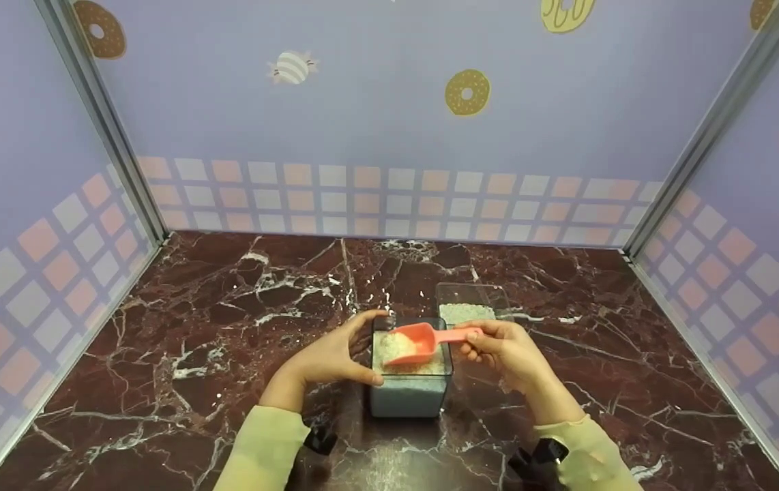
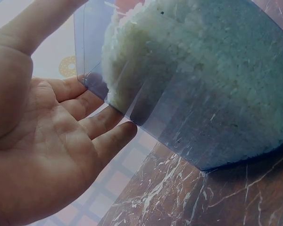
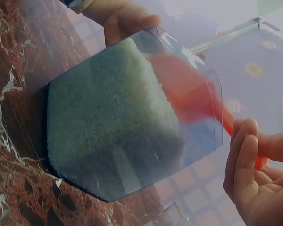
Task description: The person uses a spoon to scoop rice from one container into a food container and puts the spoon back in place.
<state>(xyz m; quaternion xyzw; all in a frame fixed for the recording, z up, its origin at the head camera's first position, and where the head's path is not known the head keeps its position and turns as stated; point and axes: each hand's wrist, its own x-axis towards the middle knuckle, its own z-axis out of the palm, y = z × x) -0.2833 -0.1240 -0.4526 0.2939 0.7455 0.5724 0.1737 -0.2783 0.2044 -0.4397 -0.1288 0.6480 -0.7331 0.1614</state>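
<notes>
A dark red marble table [image 1: 226, 327] stood inside lilac walls [image 1: 362, 123] printed with doughnuts and sweets; no readable writing showed anywhere. Two clear square tubs sat near the table's middle. The near tub [image 1: 408, 392], well filled with white grains, was steadied by the left hand [image 1: 332, 356], thumb and fingers curved against its left wall. The far tub [image 1: 473, 300], just behind and right of the near tub, held a shallower layer of grains. One pink scoop [image 1: 423, 342] lay across the near tub's mouth, its long axis running left to right, bowl leftward and loaded with grains, handle rightward, pinched by the right hand [image 1: 509, 354].
</notes>
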